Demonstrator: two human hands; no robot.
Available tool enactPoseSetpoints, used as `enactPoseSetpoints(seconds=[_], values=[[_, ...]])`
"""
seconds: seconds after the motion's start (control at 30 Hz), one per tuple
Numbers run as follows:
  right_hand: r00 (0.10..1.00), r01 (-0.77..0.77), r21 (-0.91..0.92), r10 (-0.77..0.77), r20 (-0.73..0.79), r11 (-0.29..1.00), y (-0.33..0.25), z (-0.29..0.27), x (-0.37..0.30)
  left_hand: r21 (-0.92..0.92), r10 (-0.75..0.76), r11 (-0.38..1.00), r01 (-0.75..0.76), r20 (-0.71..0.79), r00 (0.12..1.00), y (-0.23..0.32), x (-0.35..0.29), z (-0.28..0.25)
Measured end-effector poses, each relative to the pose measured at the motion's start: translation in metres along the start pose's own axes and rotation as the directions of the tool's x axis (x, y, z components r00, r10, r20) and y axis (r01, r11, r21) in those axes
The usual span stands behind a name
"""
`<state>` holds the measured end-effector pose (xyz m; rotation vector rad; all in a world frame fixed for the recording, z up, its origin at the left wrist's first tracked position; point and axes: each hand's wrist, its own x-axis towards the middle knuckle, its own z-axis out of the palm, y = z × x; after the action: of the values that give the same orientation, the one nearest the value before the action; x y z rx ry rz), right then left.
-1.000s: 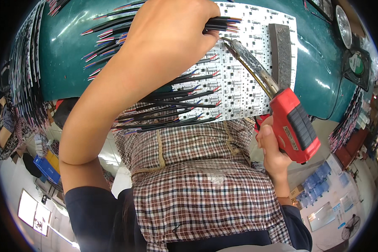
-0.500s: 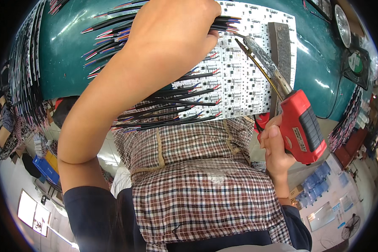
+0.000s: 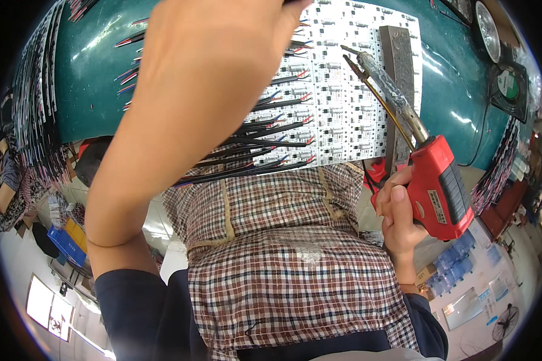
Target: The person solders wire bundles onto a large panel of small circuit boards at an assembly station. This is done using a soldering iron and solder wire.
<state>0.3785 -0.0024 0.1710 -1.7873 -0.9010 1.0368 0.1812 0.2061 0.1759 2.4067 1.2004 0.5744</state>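
Observation:
My right hand is wrapped round the red handle of a soldering gun. Its metal barrel slants up and left over a white panel of small circuit boards, with a thin brass-coloured tube alongside. The tip is over the panel, left of a dark bar. Black cables with red and blue wire ends lie in a row along the panel's left part. My left hand reaches across the cables to the top edge of the picture, where its fingers are mostly cut off; whatever they hold is hidden.
The panel lies on a green table. Long bundles of wired strips hang over its left end. At the right stand a small black fan and a round metal dish. A checked apron covers my lap.
My left hand has moved up and left, away from the soldering tip; the cable bundle that showed at its fingers is out of sight. The soldering gun has shifted slightly right and down.

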Motion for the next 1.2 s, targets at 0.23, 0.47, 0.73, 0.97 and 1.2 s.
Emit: enactPoseSetpoints(seconds=[0.23,0.47,0.73,0.97,1.2], values=[[0.995,0.037,-0.179,-0.021,0.094,0.983,0.008,-0.007,-0.006,-0.158,-0.156,0.972,0.171,0.105,0.982,0.000,-0.021,0.029],[0.993,0.054,-0.197,-0.032,0.110,0.979,0.013,-0.011,-0.006,-0.109,-0.073,0.991,0.081,0.077,0.994,-0.009,-0.028,0.038],[0.993,0.066,-0.184,-0.047,0.107,0.981,0.013,-0.010,-0.004,-0.184,-0.132,0.970,0.160,0.156,0.979,-0.008,-0.027,0.035],[0.992,0.084,-0.176,-0.065,0.109,0.981,0.013,-0.009,-0.004,-0.138,-0.057,0.988,0.070,0.095,0.994,-0.006,-0.022,0.034],[0.993,0.065,-0.158,-0.049,0.106,0.985,0.012,-0.009,-0.005,-0.098,-0.028,0.995,0.038,0.098,0.995,-0.007,-0.025,0.037]])
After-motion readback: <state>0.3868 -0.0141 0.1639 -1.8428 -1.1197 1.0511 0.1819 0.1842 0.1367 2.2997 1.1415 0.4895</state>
